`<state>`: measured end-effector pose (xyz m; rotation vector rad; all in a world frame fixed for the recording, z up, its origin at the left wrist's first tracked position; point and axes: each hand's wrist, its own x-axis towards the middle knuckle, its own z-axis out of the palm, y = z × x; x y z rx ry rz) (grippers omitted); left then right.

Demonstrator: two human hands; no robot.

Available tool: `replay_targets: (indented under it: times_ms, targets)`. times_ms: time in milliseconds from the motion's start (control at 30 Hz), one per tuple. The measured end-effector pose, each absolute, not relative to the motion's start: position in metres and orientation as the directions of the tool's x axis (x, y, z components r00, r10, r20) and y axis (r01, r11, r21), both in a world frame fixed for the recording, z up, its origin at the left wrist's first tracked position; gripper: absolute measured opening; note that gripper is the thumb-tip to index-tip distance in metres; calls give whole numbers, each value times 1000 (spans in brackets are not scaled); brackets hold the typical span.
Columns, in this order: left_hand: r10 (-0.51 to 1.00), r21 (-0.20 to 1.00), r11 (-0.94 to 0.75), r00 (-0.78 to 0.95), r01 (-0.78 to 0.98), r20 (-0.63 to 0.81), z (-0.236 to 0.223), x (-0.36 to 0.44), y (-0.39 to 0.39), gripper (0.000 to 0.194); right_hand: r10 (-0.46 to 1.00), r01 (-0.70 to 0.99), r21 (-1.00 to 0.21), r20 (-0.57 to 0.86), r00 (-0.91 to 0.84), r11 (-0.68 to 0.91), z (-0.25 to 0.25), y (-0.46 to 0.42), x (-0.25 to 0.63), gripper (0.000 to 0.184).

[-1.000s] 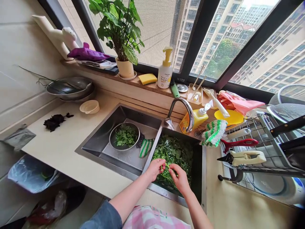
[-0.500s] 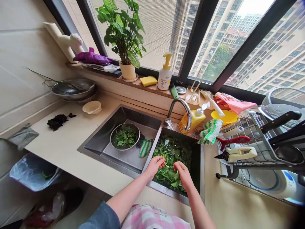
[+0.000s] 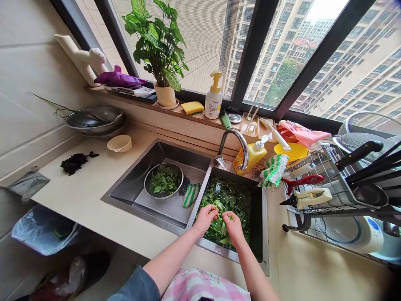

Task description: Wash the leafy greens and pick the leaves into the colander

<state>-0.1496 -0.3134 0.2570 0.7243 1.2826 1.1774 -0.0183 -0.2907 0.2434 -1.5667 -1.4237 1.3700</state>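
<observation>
Over the right sink basin [image 3: 265, 234], my left hand [image 3: 205, 219] pinches a green stem of leafy greens. My right hand [image 3: 232, 225] is close beside it, its fingers pinched on the same greens, with leaves showing between the two hands. Below them, a mass of leafy greens [image 3: 232, 194] lies in water in the basin. In the left basin [image 3: 131, 194] stands a round colander [image 3: 147, 190] with more picked greens [image 3: 165, 179] in it. A green-and-white striped cloth [image 3: 191, 195] and a dark scrubber lie beside the colander.
A faucet [image 3: 241, 136] arches over the right basin, with a yellow detergent bottle [image 3: 250, 156] behind it. To the right, a wire rack [image 3: 340, 175] holds knives and scissors. A lined bin [image 3: 44, 234] hangs under the counter at left.
My right hand has moved left, closer to my left hand, and its fingers have closed on the greens. The left hand stays in about the same place. The view shifts slightly.
</observation>
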Motion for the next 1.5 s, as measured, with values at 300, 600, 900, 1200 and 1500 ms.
replay_targets:
  times_ms: [300, 600, 900, 1200, 1500]
  targets:
    - [971, 975, 211, -126, 68, -201, 253, -155, -311, 10, 966, 400, -916, -73, -248, 33, 268, -287, -4, 27]
    - [996, 927, 86, -42, 365, -76, 259, -153, -315, 9, 961, 717, -683, -84, -265, 138, 267, -291, -16, 15]
    - [899, 887, 427, -24, -175, -437, 262, -167, -313, 31, 987, 619, -785, -119, -106, -28, 240, -266, 6, 33]
    - [898, 875, 431, 15, -222, -439, 269, -162, -314, 33, 881, 437, -895, -138, -452, 84, 280, -288, -11, 29]
    - [944, 922, 269, -112, -279, -310, 270, -148, -317, 23, 919, 116, -933, -356, -172, -340, 244, -284, -22, 16]
